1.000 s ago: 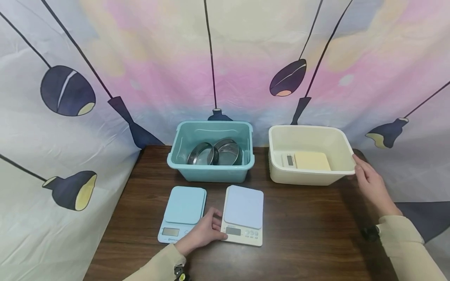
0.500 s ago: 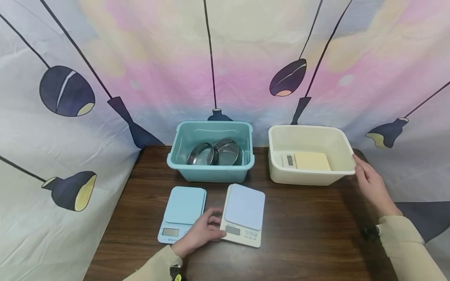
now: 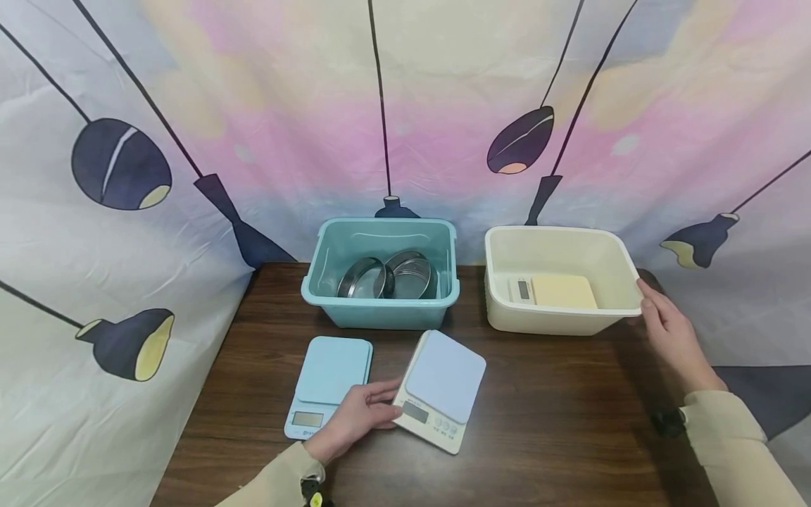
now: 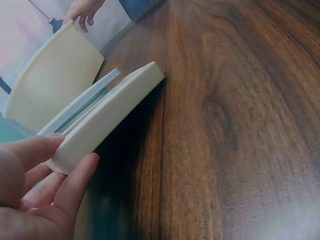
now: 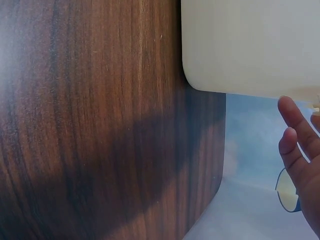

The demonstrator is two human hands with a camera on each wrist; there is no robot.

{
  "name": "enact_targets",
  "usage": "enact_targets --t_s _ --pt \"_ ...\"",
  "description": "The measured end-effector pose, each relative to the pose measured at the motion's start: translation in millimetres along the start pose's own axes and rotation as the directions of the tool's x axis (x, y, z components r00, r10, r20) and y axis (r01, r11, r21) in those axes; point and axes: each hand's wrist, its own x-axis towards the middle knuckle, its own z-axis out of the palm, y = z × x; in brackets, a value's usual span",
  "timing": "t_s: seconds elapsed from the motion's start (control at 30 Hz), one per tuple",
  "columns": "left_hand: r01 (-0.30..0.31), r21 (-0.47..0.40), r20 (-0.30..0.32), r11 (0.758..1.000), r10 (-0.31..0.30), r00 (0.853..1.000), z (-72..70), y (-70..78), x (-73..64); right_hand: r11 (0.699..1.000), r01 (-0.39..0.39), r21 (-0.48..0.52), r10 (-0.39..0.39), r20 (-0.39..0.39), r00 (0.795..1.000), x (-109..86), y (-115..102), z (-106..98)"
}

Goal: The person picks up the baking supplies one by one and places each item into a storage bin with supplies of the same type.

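Note:
My left hand (image 3: pixel 355 415) pinches the left edge of a white kitchen scale (image 3: pixel 443 377), with the thumb on top and fingers beneath. The left wrist view shows this scale (image 4: pixel 112 110) tilted, a dark shadow below it. Just left of it a light blue kitchen scale (image 3: pixel 334 370) lies on the table, partly hidden by the left hand. At the right end of a cream bin (image 3: pixel 557 322), my right hand (image 3: pixel 674 338) holds the rim; some of its fingers (image 5: pixel 295 120) hang loosely outside. A cream scale with a yellow top (image 3: pixel 560 291) lies inside that bin.
A teal bin (image 3: pixel 386 315) stands at the back, left of the cream one, with several round metal sieves (image 3: pixel 412 276) in it. Behind the dark wooden table (image 3: pixel 557 422) hangs a patterned cloth (image 3: pixel 437 91).
The white scale has turned clockwise in my left hand, its near edge swinging left and its far edge right. The left hand has shifted slightly left. My right hand stays on the bin.

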Motion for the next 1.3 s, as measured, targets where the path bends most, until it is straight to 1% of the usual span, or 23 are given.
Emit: enact_targets --t_s 0.17,0.37,0.47,0.63,0.83,0.97,1.1,1.3 --pt "0.007 -0.003 -0.005 1.0 -0.007 1.0 -3.4 4.7 0.2 1.0 -0.003 -0.006 0.003 0.001 1.0 -0.5 0 0" --pt "0.022 0.024 -0.01 0.999 -0.022 1.0 -6.2 11.9 4.3 1.0 -0.002 -0.012 0.002 0.004 1.0 1.0 -2 -2" --pt "0.027 0.02 -0.006 0.999 -0.027 1.0 -6.6 16.4 6.3 1.0 0.001 -0.01 -0.001 0.005 1.0 1.2 -2 -2" --pt "0.023 -0.004 0.022 1.0 -0.022 1.0 -6.7 26.4 7.6 1.0 -0.004 -0.009 0.004 0.015 1.0 0.3 -2 -2" --pt "0.029 -0.01 0.065 1.0 -0.028 0.998 -5.2 46.1 7.9 1.0 0.002 -0.001 -0.002 0.026 1.0 1.1 -1 -2" --pt "0.022 0.011 0.086 1.0 -0.023 0.996 -3.5 60.6 11.0 1.0 0.004 -0.006 -0.004 0.034 0.999 2.4 -1 -2" --pt "0.007 0.04 0.11 0.999 -0.012 0.994 -1.8 77.4 15.6 1.0 0.007 -0.012 -0.007 0.028 1.0 2.0 -1 -2" --pt "-0.02 0.088 0.153 0.996 0.006 0.988 0.9 106.9 26.0 1.0 0.012 -0.005 -0.012 0.026 1.0 2.1 0 -1"
